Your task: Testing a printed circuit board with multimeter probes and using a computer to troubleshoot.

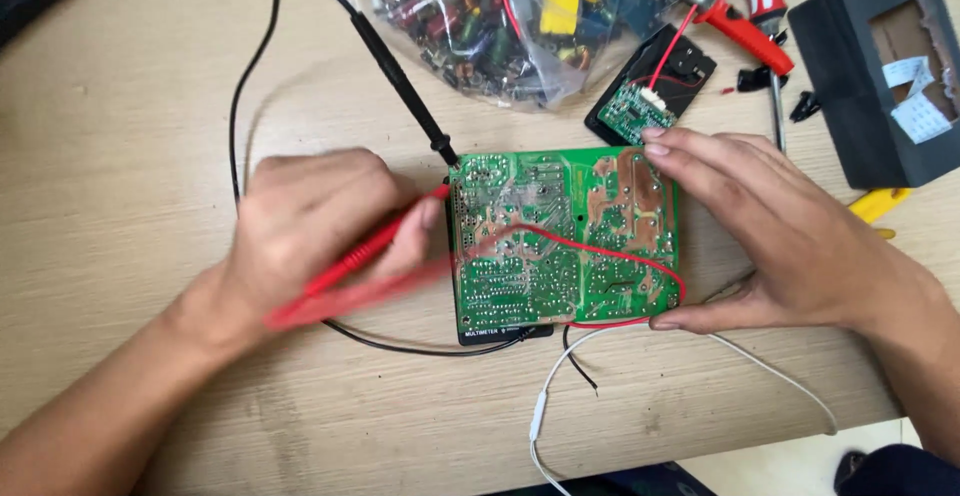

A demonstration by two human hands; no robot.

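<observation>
The green circuit board (565, 236) lay solder side up near the middle of the wooden table (130, 136), resting on a black multimeter (505, 332) whose edge showed under it. The right hand (790, 236) gripped the board's right edge, fingers over the top corner and thumb at the lower corner. The left hand (310, 231) was closed around the red probe (370, 251), whose tip met the board's left edge; the hand was blurred, so exactly where the tip landed was hard to tell. The black probe (400, 81) lay loose on the table, its tip by the board's upper left corner. A red wire (600, 251) crossed the board. Behind sat a clear bag of components (480, 26), a small black case with a circuit board (650, 86), a red-handled screwdriver (765, 1) and a dark box (880, 66). The board looked light, stiff and rather fragile, with sharp solder points, so it was best held by its edges, as the right hand did.
</observation>
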